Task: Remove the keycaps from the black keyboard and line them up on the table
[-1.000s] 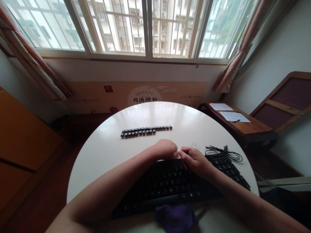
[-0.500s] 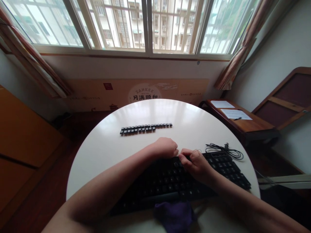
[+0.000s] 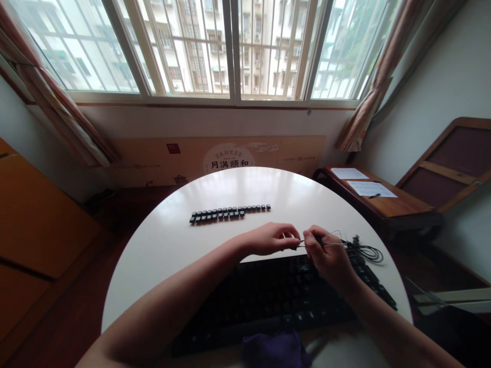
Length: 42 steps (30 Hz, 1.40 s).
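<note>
Daylight from the barred window (image 3: 233,100) falls on a round white table (image 3: 153,266), brightest on its far side, and the 2 hands meet over the near half. The left hand (image 3: 274,239) narrows to a fingertip pinch at a small dark piece (image 3: 294,248); a light grip suits its size, though what it is cannot be told. The right hand (image 3: 330,255) closes around a thin wire tool (image 3: 334,244), fist snug as if to steady it, with wire showing on both sides and its left end near the pinch. Under the hands and forearms lies the black keyboard (image 3: 268,294), in easy reach, its cable (image 3: 370,253) coiled beyond its right part, probably to stay out of the way. A purple cloth (image 3: 274,350) is bunched at the near edge, perhaps simply kept handy. Farther out, loose keycaps (image 3: 226,211) line up in 2 rows, the back row longer, likely to keep them in order. Past the table, papers (image 3: 371,188) and a pen (image 3: 375,196) rest on a low wooden stand (image 3: 406,204)
</note>
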Each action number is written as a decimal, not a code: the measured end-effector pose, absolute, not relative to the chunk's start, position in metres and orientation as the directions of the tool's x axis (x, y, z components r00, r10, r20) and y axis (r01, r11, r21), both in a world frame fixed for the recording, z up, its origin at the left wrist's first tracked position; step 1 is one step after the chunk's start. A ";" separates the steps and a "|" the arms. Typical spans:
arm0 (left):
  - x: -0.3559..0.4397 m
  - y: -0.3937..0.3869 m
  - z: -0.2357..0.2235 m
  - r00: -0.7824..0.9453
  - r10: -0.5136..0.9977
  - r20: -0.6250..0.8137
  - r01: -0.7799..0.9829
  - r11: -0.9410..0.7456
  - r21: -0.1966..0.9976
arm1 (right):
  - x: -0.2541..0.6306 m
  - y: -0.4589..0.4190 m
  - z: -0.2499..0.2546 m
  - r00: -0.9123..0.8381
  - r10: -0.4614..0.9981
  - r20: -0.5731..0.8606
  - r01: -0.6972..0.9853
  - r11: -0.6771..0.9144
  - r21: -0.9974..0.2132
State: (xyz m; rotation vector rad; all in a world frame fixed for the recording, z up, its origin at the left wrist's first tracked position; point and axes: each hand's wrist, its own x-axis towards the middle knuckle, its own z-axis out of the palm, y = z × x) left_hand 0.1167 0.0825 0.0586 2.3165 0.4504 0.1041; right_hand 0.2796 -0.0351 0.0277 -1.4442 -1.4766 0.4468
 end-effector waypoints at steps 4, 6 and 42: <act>0.118 0.082 0.056 0.952 0.305 -0.010 0.204 -0.612 0.764 | 0.280 -0.035 0.030 0.177 0.896 0.407 0.593 0.233 -0.771; 0.118 0.082 0.054 0.948 0.320 0.007 0.201 -0.611 0.766 | 0.280 -0.036 0.031 0.172 0.895 0.412 0.617 0.228 -0.753; 0.072 0.171 0.030 0.585 0.792 0.175 0.800 -0.599 0.034 | 0.296 -0.035 0.036 0.191 0.868 0.458 0.676 0.222 -0.703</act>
